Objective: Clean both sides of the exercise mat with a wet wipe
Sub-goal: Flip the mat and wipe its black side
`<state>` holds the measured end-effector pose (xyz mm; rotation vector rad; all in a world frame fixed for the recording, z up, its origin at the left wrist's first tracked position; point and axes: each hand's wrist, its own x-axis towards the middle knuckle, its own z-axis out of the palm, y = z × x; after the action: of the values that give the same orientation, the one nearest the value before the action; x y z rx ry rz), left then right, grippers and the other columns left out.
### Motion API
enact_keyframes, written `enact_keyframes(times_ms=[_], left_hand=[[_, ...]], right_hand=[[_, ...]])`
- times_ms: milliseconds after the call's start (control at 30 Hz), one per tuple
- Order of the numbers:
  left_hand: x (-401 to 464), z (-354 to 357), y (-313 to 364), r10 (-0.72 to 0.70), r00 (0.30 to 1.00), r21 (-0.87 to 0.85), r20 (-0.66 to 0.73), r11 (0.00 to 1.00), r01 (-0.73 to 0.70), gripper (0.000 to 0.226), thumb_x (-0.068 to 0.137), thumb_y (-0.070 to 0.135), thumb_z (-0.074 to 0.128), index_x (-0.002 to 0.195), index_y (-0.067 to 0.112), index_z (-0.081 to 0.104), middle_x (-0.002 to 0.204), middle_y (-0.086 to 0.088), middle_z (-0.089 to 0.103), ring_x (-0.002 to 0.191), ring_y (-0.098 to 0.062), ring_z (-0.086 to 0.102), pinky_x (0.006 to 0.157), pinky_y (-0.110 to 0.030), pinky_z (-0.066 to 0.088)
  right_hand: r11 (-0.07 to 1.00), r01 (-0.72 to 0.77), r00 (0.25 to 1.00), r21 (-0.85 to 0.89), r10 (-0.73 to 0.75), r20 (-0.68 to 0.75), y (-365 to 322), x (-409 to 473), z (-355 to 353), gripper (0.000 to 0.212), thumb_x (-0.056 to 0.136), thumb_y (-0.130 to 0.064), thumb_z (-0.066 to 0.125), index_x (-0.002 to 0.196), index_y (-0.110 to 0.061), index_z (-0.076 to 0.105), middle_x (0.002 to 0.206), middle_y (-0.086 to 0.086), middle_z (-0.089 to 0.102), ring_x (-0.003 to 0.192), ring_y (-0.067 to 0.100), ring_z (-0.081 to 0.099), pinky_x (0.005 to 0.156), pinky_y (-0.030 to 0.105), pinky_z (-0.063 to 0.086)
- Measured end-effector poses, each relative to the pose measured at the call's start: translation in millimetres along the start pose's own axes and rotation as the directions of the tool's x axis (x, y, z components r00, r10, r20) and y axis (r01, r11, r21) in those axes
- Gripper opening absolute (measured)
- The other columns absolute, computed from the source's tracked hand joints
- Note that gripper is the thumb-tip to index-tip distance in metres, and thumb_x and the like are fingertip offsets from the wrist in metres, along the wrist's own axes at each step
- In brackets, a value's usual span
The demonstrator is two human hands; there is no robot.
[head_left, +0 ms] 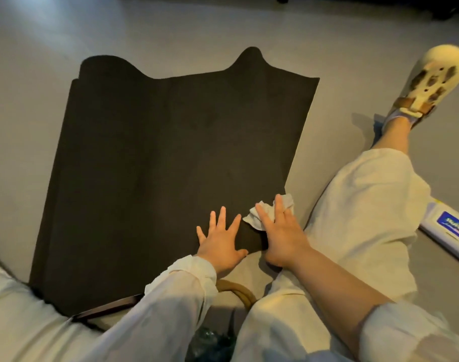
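- Dark mat [171, 163] flat on grey floor [27, 61], stretching away from both hands; far edge wavy, two corners curled up.
- Left hand [220, 241] spread wide, fingers straight, palm pressed on mat near its near right corner.
- Right hand [280, 236] just beside left, fingers straight, pressing crumpled white wipe [262, 212] onto mat at its right edge.
- Bare floor beyond far edge and left of mat.
- Trouser leg [359, 205] right of right hand, close along mat edge; slipper [432, 84] farther out.
- Wipe pack [453, 231] on floor, well right of right hand.
- Brown ring [239, 288] near left wrist.
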<state>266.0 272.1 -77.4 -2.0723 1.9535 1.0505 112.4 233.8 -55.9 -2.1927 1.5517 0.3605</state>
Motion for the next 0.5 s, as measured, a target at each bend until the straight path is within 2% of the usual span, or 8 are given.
enact_keyframes(times_ms=[67,133,200,267,333,433,500], left_hand=[[-1.3,-7.2,-0.9,-0.029,1.000,-0.096,0.000,0.995,0.029,0.084,0.091,0.039,0.057,0.150,0.032,-0.002,0.158,-0.001,-0.017,0.144,-0.026,-0.016,0.112,-0.059,0.000],[-3.2,-14.7,-1.8,-0.071,0.997,-0.235,0.008,0.969,0.071,0.083,0.091,0.037,0.058,0.151,0.032,0.001,0.159,-0.002,-0.012,0.146,-0.025,-0.008,0.114,-0.057,0.003],[-5.7,-21.9,-2.2,-0.104,0.994,-0.367,0.013,0.925,0.102,0.080,0.091,0.038,0.057,0.151,0.031,0.004,0.159,-0.004,-0.006,0.146,-0.026,0.002,0.116,-0.054,0.010],[-9.0,-29.2,-3.6,-0.117,0.993,-0.502,-0.013,0.860,0.094,0.074,0.093,0.041,0.053,0.151,0.029,0.008,0.159,-0.005,0.006,0.145,-0.024,0.012,0.117,-0.046,0.016],[-11.8,-41.0,-5.2,-0.140,0.990,-0.662,-0.035,0.745,0.082,0.065,0.096,0.044,0.046,0.151,0.027,0.015,0.157,-0.002,0.019,0.143,-0.022,0.021,0.114,-0.037,0.021],[-16.8,-61.4,-10.4,-0.199,0.980,-0.852,-0.014,0.516,0.092,0.057,0.097,0.049,0.039,0.148,0.026,0.027,0.151,0.003,0.031,0.139,-0.020,0.029,0.113,-0.036,0.022],[-21.8,-73.4,-15.9,-0.216,0.975,-0.930,0.042,0.348,0.117,0.045,0.096,0.050,0.039,0.133,0.025,0.045,0.131,0.006,0.050,0.122,-0.015,0.045,0.106,-0.033,0.028]], right_hand=[[0.998,-0.010,0.999,-0.062,0.008,-0.041,1.2,0.2,1.8,0.107,0.081,-0.014,0.070,0.150,-0.036,-0.009,0.154,0.009,-0.028,0.144,0.035,-0.012,0.117,0.042,0.011],[0.998,-0.006,0.996,-0.068,0.000,-0.087,0.6,1.7,0.5,0.090,0.091,-0.011,0.059,0.151,-0.035,-0.004,0.155,0.013,-0.024,0.145,0.036,-0.008,0.117,0.040,0.010],[1.000,-0.002,0.995,-0.012,0.001,-0.104,-3.9,1.8,-2.2,0.069,0.098,-0.017,0.046,0.151,-0.033,0.005,0.157,0.017,-0.015,0.145,0.037,0.000,0.117,0.040,0.013],[0.997,0.018,0.989,0.081,-0.006,-0.146,-8.0,0.9,-6.0,0.056,0.101,-0.020,0.039,0.150,-0.034,0.017,0.158,0.018,-0.001,0.145,0.035,0.010,0.116,0.039,0.020],[0.984,0.053,0.978,0.168,-0.017,-0.210,-12.8,0.0,-11.2,0.050,0.101,-0.018,0.037,0.147,-0.033,0.027,0.156,0.017,0.015,0.142,0.032,0.020,0.113,0.036,0.025],[0.948,0.115,0.953,0.298,-0.021,-0.302,-29.4,-1.6,-19.9,0.048,0.100,-0.014,0.036,0.145,-0.030,0.033,0.154,0.011,0.027,0.141,0.027,0.025,0.113,0.033,0.023],[0.905,0.198,0.933,0.377,-0.056,-0.355,-50.3,-3.7,-26.7,0.051,0.099,-0.010,0.039,0.145,-0.031,0.034,0.153,0.008,0.031,0.141,0.025,0.028,0.114,0.033,0.023]])
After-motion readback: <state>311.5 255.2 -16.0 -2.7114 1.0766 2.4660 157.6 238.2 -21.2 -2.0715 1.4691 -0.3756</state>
